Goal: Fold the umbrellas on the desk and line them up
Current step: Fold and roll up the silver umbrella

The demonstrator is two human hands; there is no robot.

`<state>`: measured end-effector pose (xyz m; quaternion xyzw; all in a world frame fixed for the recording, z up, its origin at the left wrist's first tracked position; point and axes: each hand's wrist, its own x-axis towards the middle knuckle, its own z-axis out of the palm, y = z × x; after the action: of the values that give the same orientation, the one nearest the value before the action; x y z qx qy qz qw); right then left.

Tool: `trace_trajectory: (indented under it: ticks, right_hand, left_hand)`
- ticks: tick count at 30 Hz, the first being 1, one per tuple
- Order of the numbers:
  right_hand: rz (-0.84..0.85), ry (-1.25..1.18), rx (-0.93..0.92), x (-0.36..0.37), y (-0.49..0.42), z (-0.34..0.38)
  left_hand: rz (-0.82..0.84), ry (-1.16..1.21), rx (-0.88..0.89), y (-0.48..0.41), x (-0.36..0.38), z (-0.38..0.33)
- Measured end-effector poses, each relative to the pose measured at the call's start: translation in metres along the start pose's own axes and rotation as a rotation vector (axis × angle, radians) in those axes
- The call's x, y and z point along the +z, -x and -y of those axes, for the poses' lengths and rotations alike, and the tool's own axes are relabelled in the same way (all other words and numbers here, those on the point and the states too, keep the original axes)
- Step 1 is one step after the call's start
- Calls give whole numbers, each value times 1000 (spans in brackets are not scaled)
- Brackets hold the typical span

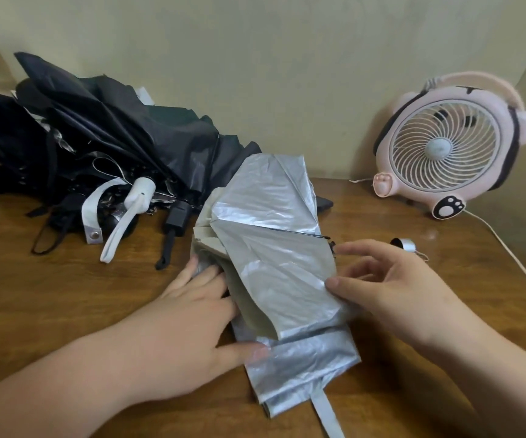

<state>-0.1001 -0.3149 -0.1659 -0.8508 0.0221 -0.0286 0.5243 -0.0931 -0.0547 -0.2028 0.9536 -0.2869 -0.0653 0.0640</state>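
Our silver umbrella [274, 248] lies left of the fan [445, 150], lengthwise from us toward the wall [287, 74], strap [328, 409] nearest; our left hand [192, 314] presses it flat-fingered, right hand [391, 286] loose, thumb touching its edge

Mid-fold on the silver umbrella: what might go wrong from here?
The panels of the silver umbrella lie loose and uneven; the left hand only presses flat and the right hand just touches its edge, so folds may spring open. Its strap trails toward the person and could get wrapped under. The black umbrellas sprawl close behind, so cords might snag.
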Motion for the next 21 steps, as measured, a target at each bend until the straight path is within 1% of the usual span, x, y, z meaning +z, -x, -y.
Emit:
trace_trajectory:
  ticks: [3, 5, 6, 8, 10, 12, 14, 16, 17, 18, 21]
  right_hand:
    - [-23, -98, -3, 8, 6, -13]
    - [-22, -95, -8, 10, 9, -20]
    - [-13, -73, -12, 11, 11, -22]
    - [2, -5, -31, 11, 11, -26]
    - [18, 62, -57, 11, 11, -27]
    - [32, 117, -95, 12, 11, -28]
    - [51, 160, -132, 13, 13, -29]
    - [61, 202, -179, 14, 15, -31]
    - [63, 227, -199, 15, 16, -32]
    - [63, 243, -213, 15, 17, -34]
    - [45, 213, -211, 16, 18, -38]
  left_hand:
    - [21, 29, 45, 7, -11, 6]
    - [-31, 65, 18, 14, -20, 9]
    - [-105, 82, -3, 16, -24, 10]
    - [-329, 139, -5, 19, -30, 9]
    - [-498, 163, 61, 20, -31, 9]
    - [-609, 236, 172, 21, -30, 5]
    - [-638, 278, 223, 19, -24, 5]
    - [-600, 279, 196, 11, -18, 5]
    - [-543, 256, 163, 5, -17, 2]
    - [-452, 219, 124, -1, -14, -1]
    - [-111, 22, 5, -18, -4, -4]
